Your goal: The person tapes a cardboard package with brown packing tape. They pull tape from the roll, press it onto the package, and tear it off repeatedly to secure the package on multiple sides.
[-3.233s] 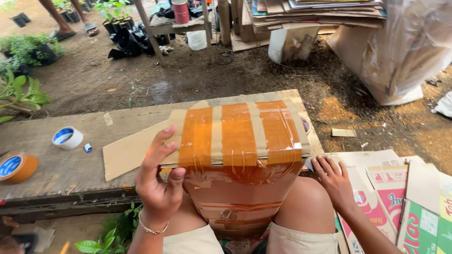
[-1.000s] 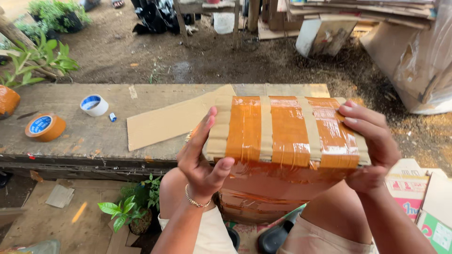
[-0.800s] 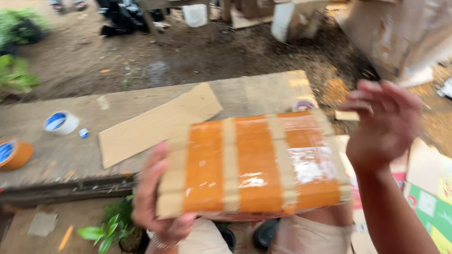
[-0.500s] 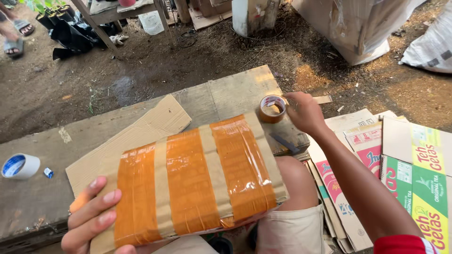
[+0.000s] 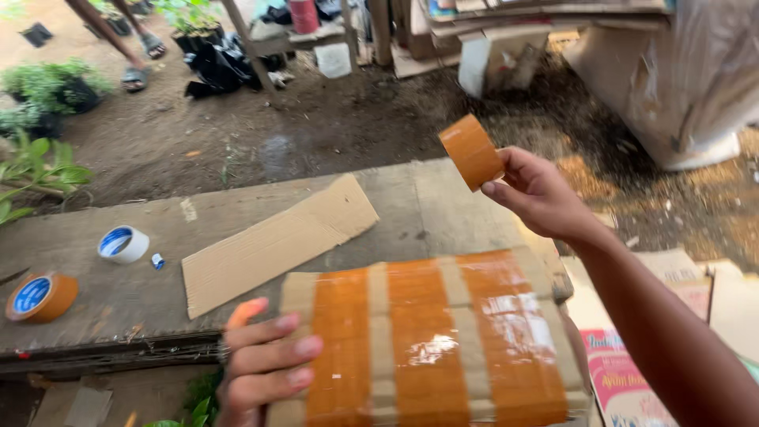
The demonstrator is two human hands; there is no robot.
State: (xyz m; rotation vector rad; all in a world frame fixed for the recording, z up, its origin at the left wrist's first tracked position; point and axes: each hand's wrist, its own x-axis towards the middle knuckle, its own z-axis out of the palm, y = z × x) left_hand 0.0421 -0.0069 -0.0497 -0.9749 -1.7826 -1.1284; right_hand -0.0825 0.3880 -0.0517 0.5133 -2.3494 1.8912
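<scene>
Gripped a brown tape roll (image 5: 471,151) in the right hand (image 5: 540,194), raised above the bench's far right edge (image 5: 443,178). Clamped the taped parcel (image 5: 431,340) at its left side with the left hand (image 5: 265,365), fingers curled over the top, just off the bench's near edge. Risked a slide off the lap under so one-sided a hold. Risked a dropped roll too, pinched only at the fingertips.

A worn wooden bench (image 5: 443,213) carries a cardboard strip (image 5: 277,241) and two tape rolls (image 5: 122,244).
</scene>
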